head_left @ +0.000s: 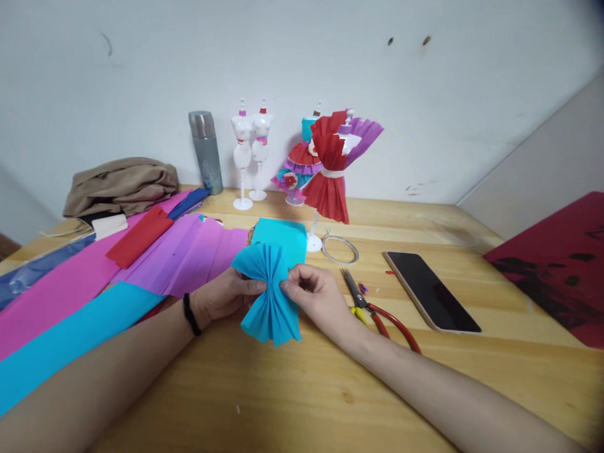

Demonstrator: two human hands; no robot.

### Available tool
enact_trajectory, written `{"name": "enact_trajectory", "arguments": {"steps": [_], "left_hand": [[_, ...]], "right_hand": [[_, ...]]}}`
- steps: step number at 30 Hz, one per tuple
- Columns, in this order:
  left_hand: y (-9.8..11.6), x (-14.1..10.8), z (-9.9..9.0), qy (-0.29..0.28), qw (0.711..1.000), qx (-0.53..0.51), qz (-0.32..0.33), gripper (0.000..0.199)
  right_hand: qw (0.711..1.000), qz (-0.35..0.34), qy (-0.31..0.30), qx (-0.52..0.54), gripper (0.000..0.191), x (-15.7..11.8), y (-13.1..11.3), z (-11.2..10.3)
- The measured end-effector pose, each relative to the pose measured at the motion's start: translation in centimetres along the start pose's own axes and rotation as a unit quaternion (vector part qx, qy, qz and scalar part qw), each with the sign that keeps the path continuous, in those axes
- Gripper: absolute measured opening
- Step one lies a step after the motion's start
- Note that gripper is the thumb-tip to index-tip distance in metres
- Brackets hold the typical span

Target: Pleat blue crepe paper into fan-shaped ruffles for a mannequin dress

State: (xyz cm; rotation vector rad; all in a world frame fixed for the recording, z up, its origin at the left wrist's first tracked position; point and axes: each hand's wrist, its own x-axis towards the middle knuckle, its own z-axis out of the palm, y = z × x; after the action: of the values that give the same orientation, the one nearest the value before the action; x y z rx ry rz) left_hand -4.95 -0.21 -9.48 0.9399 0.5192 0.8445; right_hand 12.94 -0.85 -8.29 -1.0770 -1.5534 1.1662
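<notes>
A piece of pleated blue crepe paper is gathered at its middle and fans out above and below, like a bow. My left hand pinches the gathered middle from the left, thumb in front. From the right, my right hand pinches the same middle between thumb and fingers. Behind the fan lies a flat blue crepe paper sheet on the table. Just beyond stands a mini dress form in a pleated red paper dress, with a purple fan of paper at its shoulder.
Pliers with red handles, a phone and a wire coil lie to the right. Two bare dress forms, a decorated one and a thermos stand behind. Coloured paper strips and a brown cloth spread leftward.
</notes>
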Motion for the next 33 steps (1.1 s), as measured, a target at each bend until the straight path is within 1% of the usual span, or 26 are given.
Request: {"name": "enact_trajectory", "arguments": {"steps": [4,9,15,17,20,23,26,30,33], "left_hand": [[0.6,-0.1,0.6,-0.005,1.000,-0.003,-0.012,0.042],[1.0,-0.3,1.1,0.002,1.000,0.009,-0.015,0.035],[1.2,-0.4,1.4,-0.004,1.000,0.019,-0.023,0.038],[1.1,-0.5,1.2,-0.012,1.000,0.018,-0.019,0.037],[0.8,-0.6,0.9,-0.038,0.999,0.007,-0.012,0.033],[0.7,-0.5,0.6,-0.054,0.998,0.002,-0.006,0.037],[0.8,-0.4,0.7,-0.043,0.999,0.004,0.002,0.041],[1.0,-0.4,1.1,-0.012,1.000,0.010,0.010,0.038],[1.0,-0.4,1.1,-0.003,1.000,0.009,0.015,0.037]], "right_hand": [[1.000,-0.004,0.011,-0.006,0.020,-0.1,-0.3,-0.4],[1.000,-0.014,0.020,-0.018,0.021,-0.1,-0.5,-0.5],[0.999,-0.021,0.035,-0.017,0.023,-0.3,-0.2,-0.3],[0.999,-0.020,0.034,-0.011,0.023,-0.3,-0.2,-0.2],[0.999,-0.028,0.038,-0.007,0.021,-0.5,-0.3,-0.2],[0.998,-0.044,0.044,-0.017,0.020,-0.6,-0.5,-0.2],[0.997,-0.057,0.046,-0.031,0.020,-0.7,-0.6,-0.2],[0.997,-0.051,0.052,-0.038,0.021,-0.6,-0.5,-0.3],[0.995,-0.057,0.066,-0.045,0.015,-0.4,-0.4,-0.6]]}}
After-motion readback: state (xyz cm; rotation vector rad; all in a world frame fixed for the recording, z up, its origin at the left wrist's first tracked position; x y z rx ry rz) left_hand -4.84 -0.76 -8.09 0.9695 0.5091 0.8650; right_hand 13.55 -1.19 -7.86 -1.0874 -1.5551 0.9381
